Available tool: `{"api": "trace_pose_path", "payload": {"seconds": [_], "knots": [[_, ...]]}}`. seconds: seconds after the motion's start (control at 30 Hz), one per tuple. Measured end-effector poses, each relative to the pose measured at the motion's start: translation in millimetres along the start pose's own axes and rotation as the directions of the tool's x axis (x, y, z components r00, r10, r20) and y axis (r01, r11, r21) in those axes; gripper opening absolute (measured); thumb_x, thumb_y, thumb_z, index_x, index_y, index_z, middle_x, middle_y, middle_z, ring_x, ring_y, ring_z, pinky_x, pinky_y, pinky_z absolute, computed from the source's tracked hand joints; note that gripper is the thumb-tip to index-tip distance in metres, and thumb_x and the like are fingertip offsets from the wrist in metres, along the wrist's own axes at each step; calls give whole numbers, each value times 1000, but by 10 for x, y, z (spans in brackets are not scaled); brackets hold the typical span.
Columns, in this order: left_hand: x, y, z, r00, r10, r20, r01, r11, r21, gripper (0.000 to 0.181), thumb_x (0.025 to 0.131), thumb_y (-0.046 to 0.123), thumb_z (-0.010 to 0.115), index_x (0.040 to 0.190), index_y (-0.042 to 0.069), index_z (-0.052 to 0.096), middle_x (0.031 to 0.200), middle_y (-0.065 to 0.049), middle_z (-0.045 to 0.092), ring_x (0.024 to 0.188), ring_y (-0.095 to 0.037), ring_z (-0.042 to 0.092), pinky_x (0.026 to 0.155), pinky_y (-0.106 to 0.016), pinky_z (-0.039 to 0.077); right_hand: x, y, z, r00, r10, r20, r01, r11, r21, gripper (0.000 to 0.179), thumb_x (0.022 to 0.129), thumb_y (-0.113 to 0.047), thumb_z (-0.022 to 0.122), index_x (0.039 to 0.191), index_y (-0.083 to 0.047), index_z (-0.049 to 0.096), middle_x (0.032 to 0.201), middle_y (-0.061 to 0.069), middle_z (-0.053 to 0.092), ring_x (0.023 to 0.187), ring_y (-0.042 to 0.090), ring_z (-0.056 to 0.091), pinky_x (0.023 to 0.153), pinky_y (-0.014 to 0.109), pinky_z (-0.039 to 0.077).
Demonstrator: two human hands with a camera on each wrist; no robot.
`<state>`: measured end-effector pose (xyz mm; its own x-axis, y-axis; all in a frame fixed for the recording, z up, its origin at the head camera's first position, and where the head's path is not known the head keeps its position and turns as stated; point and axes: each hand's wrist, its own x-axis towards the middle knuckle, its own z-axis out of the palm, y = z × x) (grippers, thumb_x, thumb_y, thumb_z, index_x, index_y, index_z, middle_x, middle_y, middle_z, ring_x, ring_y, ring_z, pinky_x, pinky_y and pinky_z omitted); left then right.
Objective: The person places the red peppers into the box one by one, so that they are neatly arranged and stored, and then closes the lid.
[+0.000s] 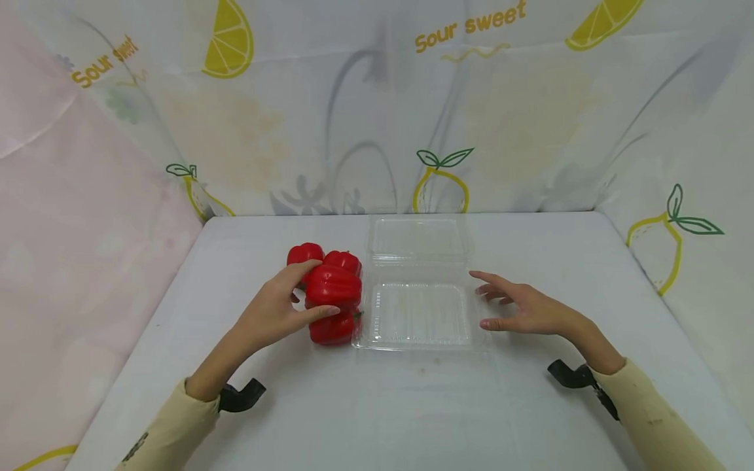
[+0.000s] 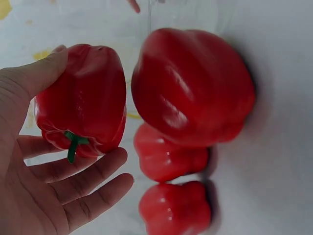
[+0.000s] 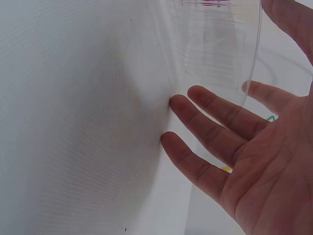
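My left hand (image 1: 277,306) holds a red bell pepper (image 1: 333,286) between thumb and fingers, just left of a clear plastic clamshell box (image 1: 421,314). In the left wrist view the held pepper (image 2: 85,93) shows a green stem, with the thumb on one side and the fingers on the other. Three more red peppers lie close by: one in front (image 1: 332,329) and two behind (image 1: 305,253). My right hand (image 1: 524,307) is at the box's right side, fingers spread and holding nothing. Its fingertips are close to the clear rim (image 3: 257,44) in the right wrist view.
The box's lid (image 1: 418,240) lies opened back toward the rear of the white table (image 1: 412,412). Behind the table hangs a cloth (image 1: 365,118) with lemon prints, and a pinkish cloth (image 1: 88,261) hangs at the left.
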<state>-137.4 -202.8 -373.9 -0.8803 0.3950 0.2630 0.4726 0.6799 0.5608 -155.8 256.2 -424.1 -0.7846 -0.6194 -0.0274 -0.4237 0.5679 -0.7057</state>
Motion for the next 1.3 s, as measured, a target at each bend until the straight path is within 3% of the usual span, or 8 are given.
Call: {"api": "trace_pose_path", "payload": {"seconds": [0.27,0.47,0.6,0.83,1.03,1.3], "knots": [[74,146,144,1000,31,-5,-31,999,9,81,74,42,86,139,11,50,117,0,59,93,-15,57,70,-35,57,7,-9,7,1000,16,4,-16,1000,-7,87,87,-41,75,155,-14,27,134,12,57,119,29,58,96,51,47],[142,283,288,997,75,-12,-75,997,-4,79,75,44,85,139,16,50,125,-1,58,105,-17,58,77,-39,58,-7,-9,3,1000,21,-7,-21,1000,-6,88,86,-42,75,155,-16,28,134,10,58,120,28,57,97,50,48],[189,347,381,995,102,-12,-101,994,48,79,73,43,86,138,16,51,126,-2,59,113,-19,57,80,-41,57,-15,-8,5,1000,12,-2,-12,1000,8,86,87,-40,75,155,-17,28,135,12,57,121,29,56,97,51,47],[254,475,484,992,124,16,-125,989,74,78,73,47,85,138,16,53,121,0,61,100,-14,60,75,-31,57,-6,-22,3,1000,9,-2,-9,1000,12,86,87,-40,75,155,-15,28,134,12,57,122,29,56,97,51,47],[270,589,632,994,111,24,-112,992,50,78,72,43,86,139,19,53,125,1,59,102,-13,59,75,-28,56,-7,-3,16,1000,28,-5,-28,1000,3,86,87,-42,75,155,-17,29,134,11,57,121,28,56,97,50,48],[282,729,773,1000,18,-1,-18,999,30,80,72,41,86,140,18,51,133,-2,56,106,-17,61,77,-33,58,9,-10,20,1000,23,0,-23,1000,15,86,87,-41,75,154,-15,29,134,12,57,122,28,56,97,50,48]]}}
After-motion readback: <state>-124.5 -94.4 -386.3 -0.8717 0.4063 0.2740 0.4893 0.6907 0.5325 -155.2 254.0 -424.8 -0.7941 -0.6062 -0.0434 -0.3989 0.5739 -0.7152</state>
